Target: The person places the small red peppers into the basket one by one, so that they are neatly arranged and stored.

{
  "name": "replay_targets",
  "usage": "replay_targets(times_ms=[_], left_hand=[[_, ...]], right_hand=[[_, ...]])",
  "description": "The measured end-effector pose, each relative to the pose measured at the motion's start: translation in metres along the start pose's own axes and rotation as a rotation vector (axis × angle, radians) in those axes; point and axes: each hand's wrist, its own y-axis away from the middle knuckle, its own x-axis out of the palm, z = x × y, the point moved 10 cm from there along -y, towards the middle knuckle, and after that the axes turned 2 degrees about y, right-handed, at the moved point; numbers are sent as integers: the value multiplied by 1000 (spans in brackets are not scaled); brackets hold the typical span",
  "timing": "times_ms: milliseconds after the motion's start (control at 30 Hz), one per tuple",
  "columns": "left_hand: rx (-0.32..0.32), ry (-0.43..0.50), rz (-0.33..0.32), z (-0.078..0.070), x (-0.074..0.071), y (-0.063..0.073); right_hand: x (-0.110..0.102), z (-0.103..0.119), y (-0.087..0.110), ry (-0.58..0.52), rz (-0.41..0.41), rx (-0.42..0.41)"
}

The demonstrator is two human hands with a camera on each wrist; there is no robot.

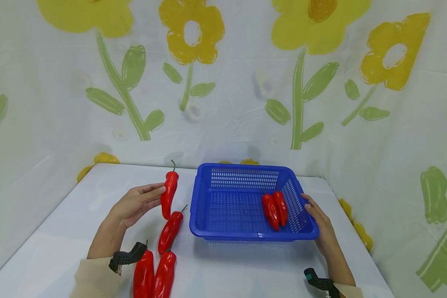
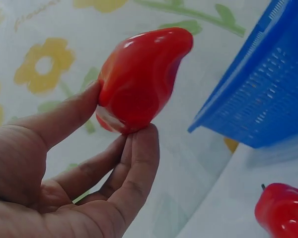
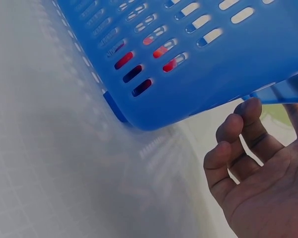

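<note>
Between thumb and fingertips, my left hand [image 1: 138,203] pinches a long red chili pepper [image 1: 169,194], upright with its green stem at the top. The left wrist view shows that pepper [image 2: 144,74] end-on. On the right, my right hand [image 1: 320,223] grips the side rim of a blue plastic basket [image 1: 246,236]. Seen from below in the right wrist view, its fingers curl up under the rim. The basket looks raised and tilted toward me. Inside it, two red peppers [image 1: 270,211] lie side by side against the right wall.
Several more red peppers lie on the white table [image 1: 223,273], one pepper [image 1: 170,231] just below the held one and others [image 1: 143,275] by my left wrist. A flower-printed cloth [image 1: 231,116] hangs behind the table and along both sides.
</note>
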Motion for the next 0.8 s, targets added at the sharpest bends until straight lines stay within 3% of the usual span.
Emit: replay_targets(times_ms=[233, 567, 800], left_hand=[[29, -17, 9, -25, 12, -2], [24, 11, 41, -41, 51, -24], [22, 38, 114, -55, 78, -36]], right_hand=[[1, 2, 1, 10, 3, 1], [-3, 5, 1, 5, 17, -8], [0, 0, -1, -18, 20, 5]])
